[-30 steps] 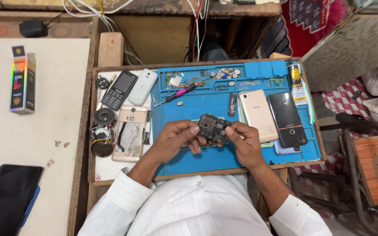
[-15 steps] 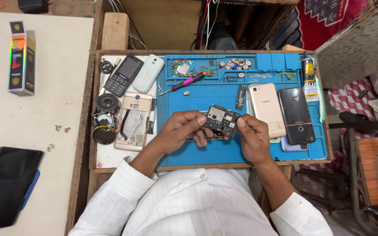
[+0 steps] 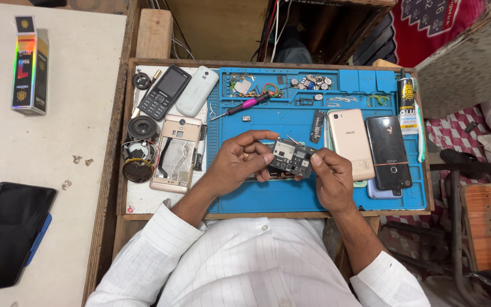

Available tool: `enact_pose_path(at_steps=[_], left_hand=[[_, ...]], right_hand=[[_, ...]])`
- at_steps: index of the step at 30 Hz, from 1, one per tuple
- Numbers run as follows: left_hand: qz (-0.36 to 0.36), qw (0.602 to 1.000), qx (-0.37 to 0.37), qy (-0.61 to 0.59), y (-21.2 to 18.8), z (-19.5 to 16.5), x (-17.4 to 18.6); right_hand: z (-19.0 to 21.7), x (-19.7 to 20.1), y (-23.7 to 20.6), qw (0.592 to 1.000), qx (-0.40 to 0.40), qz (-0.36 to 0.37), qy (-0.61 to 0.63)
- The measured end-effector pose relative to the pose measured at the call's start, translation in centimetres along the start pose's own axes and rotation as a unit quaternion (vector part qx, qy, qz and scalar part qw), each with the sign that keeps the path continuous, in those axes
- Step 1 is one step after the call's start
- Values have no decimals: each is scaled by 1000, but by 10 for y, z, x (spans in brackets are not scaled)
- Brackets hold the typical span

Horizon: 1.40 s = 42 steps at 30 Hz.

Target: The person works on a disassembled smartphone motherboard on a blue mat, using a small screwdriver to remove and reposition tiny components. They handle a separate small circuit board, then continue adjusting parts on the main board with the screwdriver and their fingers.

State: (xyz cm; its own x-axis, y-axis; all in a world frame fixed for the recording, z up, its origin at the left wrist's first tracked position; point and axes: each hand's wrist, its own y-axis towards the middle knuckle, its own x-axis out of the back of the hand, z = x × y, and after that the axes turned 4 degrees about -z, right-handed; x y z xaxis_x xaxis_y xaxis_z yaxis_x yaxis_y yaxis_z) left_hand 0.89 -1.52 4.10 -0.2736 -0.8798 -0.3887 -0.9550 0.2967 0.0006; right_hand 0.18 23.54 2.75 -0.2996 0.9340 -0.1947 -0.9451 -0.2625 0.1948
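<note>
Both hands hold a small phone circuit board point(image 3: 291, 157) above a blue repair mat point(image 3: 268, 196). My left hand point(image 3: 240, 162) grips the board's left end with thumb and fingers. The board's right edge is pinched by my right hand point(image 3: 329, 176). An opened gold phone body point(image 3: 176, 152) lies left of the mat. A pink-handled screwdriver point(image 3: 244, 106) rests on the mat beyond my hands.
A gold phone point(image 3: 350, 142) and a black phone point(image 3: 389, 151) lie face down at the mat's right. A keypad phone point(image 3: 164, 91), a white phone point(image 3: 197, 90), small speakers point(image 3: 141, 128), a glue tube point(image 3: 407, 105), a holographic box point(image 3: 29, 65) and a dark tablet point(image 3: 9, 233) sit around.
The view has shifted so the tray sits lower in frame. My hands have kept hold of the circuit board, turning it slightly between the fingers.
</note>
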Motion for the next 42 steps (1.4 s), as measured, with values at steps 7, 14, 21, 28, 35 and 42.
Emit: enact_pose_path(at_steps=[7,14,21,28,35,42], left_hand=[[1,1000,-15,7,0,-4,-1],[-17,999,-29,-12,2,2,2],[-38,997,-57,24,3,8,3],[-54,997,-48,29,3,10,4],[-74,994,-81,-14,5,11,6],[-86,995,-48,-17,4,10,4]], right_hand=[[-2,1,-1,1000,-1,-5,-2],[-7,4,-5,982,70,-51,-169],[-2,0,-3,969,115,-35,-215],[2,-1,-2,976,85,-13,-199],[0,-3,-1,982,56,15,-181],[-2,1,-2,999,-33,-13,-25]])
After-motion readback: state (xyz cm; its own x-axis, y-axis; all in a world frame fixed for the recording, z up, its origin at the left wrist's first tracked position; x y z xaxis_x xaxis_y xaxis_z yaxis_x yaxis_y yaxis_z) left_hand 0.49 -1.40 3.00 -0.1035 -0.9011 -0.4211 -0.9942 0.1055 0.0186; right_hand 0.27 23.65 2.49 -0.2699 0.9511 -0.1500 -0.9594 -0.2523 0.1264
